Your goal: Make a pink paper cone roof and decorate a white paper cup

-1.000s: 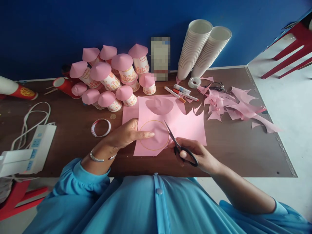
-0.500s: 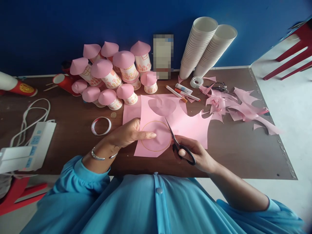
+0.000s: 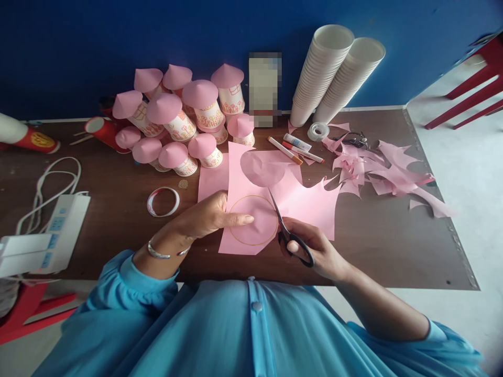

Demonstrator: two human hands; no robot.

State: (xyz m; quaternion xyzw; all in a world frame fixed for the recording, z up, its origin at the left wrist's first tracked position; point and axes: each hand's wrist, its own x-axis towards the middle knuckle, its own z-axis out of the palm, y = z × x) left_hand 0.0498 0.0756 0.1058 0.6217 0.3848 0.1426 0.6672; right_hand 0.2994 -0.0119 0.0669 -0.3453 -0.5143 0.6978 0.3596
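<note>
Between my hands is a pink sheet of paper [image 3: 236,178] with a circle outlined on it in a yellowish line. My left hand [image 3: 212,214] pinches the sheet at its left side, thumb on top inside the outline and the fingers hidden beneath. In my right hand [image 3: 310,243] are black-handled scissors [image 3: 295,244], their blades pointing up and left along the right side of the circle. A cut-out pink disc [image 3: 261,168] lies just beyond the sheet. More pink paper [image 3: 320,209] spreads behind the scissors, with curved bites out of its edge.
Pink-roofed paper-cup houses [image 3: 165,110] crowd the back left. Stacked white cups [image 3: 322,73] lean at the back right, near clear tape [image 3: 318,132], markers [image 3: 291,152] and pink scraps [image 3: 393,173]. A tape roll [image 3: 163,202] and power strip [image 3: 65,230] lie at the left.
The sheet has shifted very slightly to the right with my left hand, and its far edge has lifted upward. My right hand and the scissors stay almost in place.
</note>
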